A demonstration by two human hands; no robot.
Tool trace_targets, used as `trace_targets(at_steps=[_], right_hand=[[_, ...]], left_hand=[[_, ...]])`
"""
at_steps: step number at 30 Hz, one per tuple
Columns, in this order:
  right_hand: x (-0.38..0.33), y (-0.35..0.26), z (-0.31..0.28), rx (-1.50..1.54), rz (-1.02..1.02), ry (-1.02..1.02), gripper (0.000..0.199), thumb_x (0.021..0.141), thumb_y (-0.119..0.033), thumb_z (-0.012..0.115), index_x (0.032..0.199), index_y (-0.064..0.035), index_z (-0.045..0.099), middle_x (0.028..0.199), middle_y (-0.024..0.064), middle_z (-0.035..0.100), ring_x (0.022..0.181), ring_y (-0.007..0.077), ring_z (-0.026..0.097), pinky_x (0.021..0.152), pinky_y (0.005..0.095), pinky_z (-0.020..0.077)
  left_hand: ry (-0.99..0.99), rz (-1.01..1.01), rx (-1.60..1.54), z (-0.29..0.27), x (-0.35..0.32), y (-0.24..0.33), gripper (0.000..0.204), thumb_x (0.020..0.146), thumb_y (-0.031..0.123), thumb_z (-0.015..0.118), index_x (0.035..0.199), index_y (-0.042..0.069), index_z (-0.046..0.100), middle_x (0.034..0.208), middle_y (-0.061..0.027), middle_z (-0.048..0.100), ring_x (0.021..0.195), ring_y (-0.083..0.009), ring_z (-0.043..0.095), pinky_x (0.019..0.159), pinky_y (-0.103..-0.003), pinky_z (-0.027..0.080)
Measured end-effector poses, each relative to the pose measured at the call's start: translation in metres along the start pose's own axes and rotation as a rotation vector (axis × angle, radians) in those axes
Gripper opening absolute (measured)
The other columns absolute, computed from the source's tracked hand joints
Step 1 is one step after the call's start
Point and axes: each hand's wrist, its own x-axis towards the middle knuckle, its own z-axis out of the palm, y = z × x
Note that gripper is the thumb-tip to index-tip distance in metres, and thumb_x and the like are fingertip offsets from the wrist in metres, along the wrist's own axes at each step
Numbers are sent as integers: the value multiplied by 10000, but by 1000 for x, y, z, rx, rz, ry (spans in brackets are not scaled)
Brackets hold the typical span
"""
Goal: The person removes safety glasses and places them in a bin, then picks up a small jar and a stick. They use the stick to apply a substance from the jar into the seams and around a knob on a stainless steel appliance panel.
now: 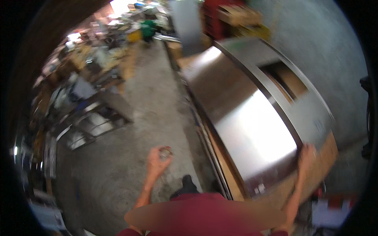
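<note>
My left hand (pixel 156 162) is closed around a small round object (pixel 165 152), with greyish and reddish parts, too blurred to name. It is raised over the floor, left of the bench. A large shiny sheet-metal panel (pixel 228 106) lies on a wooden board (pixel 325 151) to my right. Along its far edge runs a narrower metal section (pixel 315 112) with a rectangular cut-out. My right hand (pixel 307 156) is at the near right corner where the two metal parts meet, its fingers bent over the edge. Motion blur hides the fingertips.
A metal frame (pixel 98 122) lies on the concrete floor (pixel 149 98) to the left. Behind it spreads a cluttered heap of scrap. A grey wall (pixel 315 47) stands beyond the bench. Red and yellow crates (pixel 246 29) are at the back, and a pale box (pixel 330 212) is at lower right.
</note>
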Motion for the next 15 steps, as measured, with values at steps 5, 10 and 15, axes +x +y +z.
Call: trace_targets(at_steps=[5,10,15], right_hand=[[13,20,56,-71,-55,264,368,1161,-379,662,1066,-35,751,1075,248,753,1027,489,723,892,594,570],[11,32,69,-79,-90,326,375,1168,-390,659,1093,-38,762,1071,253,762,1009,506,716,892,600,580],[7,11,47,-77,21,239,427,1178,-425,633,1096,-27,762,1102,260,763,1042,492,719,948,595,568]], left_hand=[[-10,33,-12,9,-23,30,598,962,255,925,1467,38,691,1366,-162,716,1219,-317,709,1035,-463,582],[-40,89,2,15,-35,25,604,1012,295,899,1500,30,661,1438,-179,708,1276,-343,711,1079,-467,575],[-133,81,2,-4,-28,29,603,1016,286,895,1500,19,655,1434,-165,677,1253,-338,684,1070,-470,567]])
